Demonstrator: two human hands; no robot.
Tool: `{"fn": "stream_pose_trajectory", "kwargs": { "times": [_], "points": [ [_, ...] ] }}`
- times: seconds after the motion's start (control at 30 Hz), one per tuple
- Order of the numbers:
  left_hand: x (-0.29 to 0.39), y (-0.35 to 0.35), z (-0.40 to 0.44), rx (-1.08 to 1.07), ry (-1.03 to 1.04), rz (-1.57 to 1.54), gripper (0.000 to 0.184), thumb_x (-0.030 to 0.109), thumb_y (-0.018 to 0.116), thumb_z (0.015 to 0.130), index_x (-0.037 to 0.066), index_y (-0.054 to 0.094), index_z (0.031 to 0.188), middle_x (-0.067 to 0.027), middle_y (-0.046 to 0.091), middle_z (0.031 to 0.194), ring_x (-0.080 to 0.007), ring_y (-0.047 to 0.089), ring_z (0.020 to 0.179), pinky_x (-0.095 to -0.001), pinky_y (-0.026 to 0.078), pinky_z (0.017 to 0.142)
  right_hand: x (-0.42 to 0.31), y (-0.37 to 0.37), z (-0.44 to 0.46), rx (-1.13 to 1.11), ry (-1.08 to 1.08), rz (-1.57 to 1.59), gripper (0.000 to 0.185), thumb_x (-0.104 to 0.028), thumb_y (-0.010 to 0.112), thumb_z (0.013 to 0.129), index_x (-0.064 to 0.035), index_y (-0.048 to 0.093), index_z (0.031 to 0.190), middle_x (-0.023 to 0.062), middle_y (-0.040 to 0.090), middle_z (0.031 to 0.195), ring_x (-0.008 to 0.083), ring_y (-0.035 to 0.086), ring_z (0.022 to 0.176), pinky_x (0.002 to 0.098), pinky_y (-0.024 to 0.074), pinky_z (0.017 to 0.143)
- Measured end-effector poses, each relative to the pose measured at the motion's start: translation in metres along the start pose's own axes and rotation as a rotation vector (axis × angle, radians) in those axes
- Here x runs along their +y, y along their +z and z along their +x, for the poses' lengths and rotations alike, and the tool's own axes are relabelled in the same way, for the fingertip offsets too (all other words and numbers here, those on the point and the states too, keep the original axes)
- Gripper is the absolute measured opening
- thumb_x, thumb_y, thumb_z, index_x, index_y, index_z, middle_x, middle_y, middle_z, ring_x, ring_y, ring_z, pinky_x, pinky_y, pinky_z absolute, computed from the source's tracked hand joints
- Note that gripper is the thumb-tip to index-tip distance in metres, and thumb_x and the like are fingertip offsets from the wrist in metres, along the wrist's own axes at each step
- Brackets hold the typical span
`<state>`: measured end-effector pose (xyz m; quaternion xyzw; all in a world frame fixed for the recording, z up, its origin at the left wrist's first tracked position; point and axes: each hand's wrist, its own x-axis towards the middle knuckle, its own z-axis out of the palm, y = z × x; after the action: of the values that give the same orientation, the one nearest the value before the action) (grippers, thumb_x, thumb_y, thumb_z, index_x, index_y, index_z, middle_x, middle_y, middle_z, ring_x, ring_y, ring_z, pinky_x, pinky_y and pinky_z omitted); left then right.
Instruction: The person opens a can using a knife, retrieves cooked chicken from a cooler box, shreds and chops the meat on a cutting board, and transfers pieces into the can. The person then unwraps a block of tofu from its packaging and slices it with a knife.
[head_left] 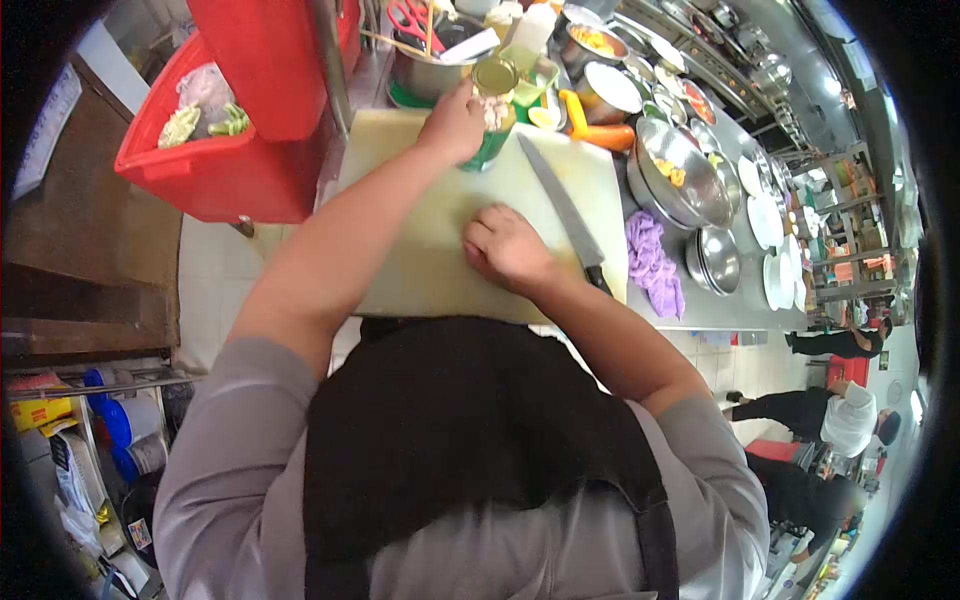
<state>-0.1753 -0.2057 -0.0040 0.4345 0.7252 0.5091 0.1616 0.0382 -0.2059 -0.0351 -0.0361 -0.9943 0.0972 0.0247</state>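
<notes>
At the far side of the cutting board (420,240), my left hand (455,128) is closed at the side of an opened tin can (487,150) with a green label. Pale chopped-looking pieces (495,112) show in its mouth, and the round metal lid (494,75) stands raised beyond them. My fingertips are close to the lid; their exact hold is partly hidden. My right hand (507,245) rests on the board with curled fingers, and nothing shows in it. To its right lies a large kitchen knife (560,200) with a black handle.
A red bin (215,180) with vegetables stands left. Behind the board are a pot (425,75) with scissors, orange-handled peeler-like item (597,135) and metal bowls (680,180). A purple cloth (652,260) lies right of the board. Other people (850,420) stand far right.
</notes>
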Motion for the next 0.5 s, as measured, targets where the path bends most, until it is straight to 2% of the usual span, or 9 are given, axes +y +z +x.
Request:
{"fn": "stream_pose_trajectory", "kwargs": {
  "times": [0.07, 0.17, 0.27, 0.37, 0.5],
  "points": [
    [0.000, -0.007, 0.001, 0.004, 0.007, -0.094, 0.053, 0.030, 0.038, 0.104, -0.001, 0.046, 0.146, -0.0257, 0.051, 0.145, -0.0385, 0.047, 0.136, -0.0405, 0.037, 0.114, 0.005, -0.010, -0.017, -0.128, 0.076, 0.025, 0.044, -0.035, 0.077, 0.080, -0.0118, 0.066, 0.117, 0.0137, 0.057, 0.123, 0.0360, 0.053, 0.121, 0.0504, 0.0420, 0.105],
    [-0.012, -0.015, -0.004, 0.083, 0.013, -0.199, 0.054, 0.034, 0.039, 0.106, -0.001, 0.045, 0.148, -0.0239, 0.050, 0.148, -0.0344, 0.046, 0.139, -0.0371, 0.034, 0.116, -0.008, -0.046, -0.042, 0.241, -0.061, 0.007, 0.052, -0.039, 0.078, 0.079, -0.0122, 0.065, 0.122, 0.0165, 0.056, 0.128, 0.0375, 0.052, 0.121, 0.0499, 0.0428, 0.102],
    [-0.023, -0.029, -0.014, 0.121, -0.003, -0.237, 0.059, 0.041, 0.039, 0.108, -0.002, 0.044, 0.148, -0.0226, 0.050, 0.149, -0.0313, 0.046, 0.141, -0.0351, 0.032, 0.117, 0.003, -0.037, -0.056, 0.238, 0.002, -0.019, 0.061, -0.043, 0.080, 0.077, -0.0131, 0.063, 0.127, 0.0184, 0.054, 0.133, 0.0387, 0.051, 0.122, 0.0506, 0.0420, 0.103],
    [-0.042, -0.024, -0.012, 0.101, -0.029, -0.323, 0.058, 0.040, 0.041, 0.107, -0.002, 0.046, 0.147, -0.0232, 0.049, 0.150, -0.0310, 0.047, 0.140, -0.0350, 0.034, 0.116, 0.000, -0.035, -0.042, 0.259, 0.016, 0.001, 0.055, -0.041, 0.079, 0.080, -0.0119, 0.065, 0.124, 0.0172, 0.056, 0.128, 0.0372, 0.052, 0.120, 0.0493, 0.0428, 0.102],
    [-0.007, -0.019, -0.019, 0.121, -0.032, -0.270, 0.054, 0.037, 0.045, 0.107, -0.002, 0.049, 0.144, -0.0232, 0.054, 0.144, -0.0321, 0.050, 0.136, -0.0366, 0.037, 0.114, 0.019, -0.003, -0.020, 0.369, -0.124, 0.041, 0.027, -0.027, 0.074, 0.080, -0.0105, 0.068, 0.100, 0.0130, 0.060, 0.103, 0.0350, 0.058, 0.097, 0.0465, 0.0488, 0.087]
  ]
}}
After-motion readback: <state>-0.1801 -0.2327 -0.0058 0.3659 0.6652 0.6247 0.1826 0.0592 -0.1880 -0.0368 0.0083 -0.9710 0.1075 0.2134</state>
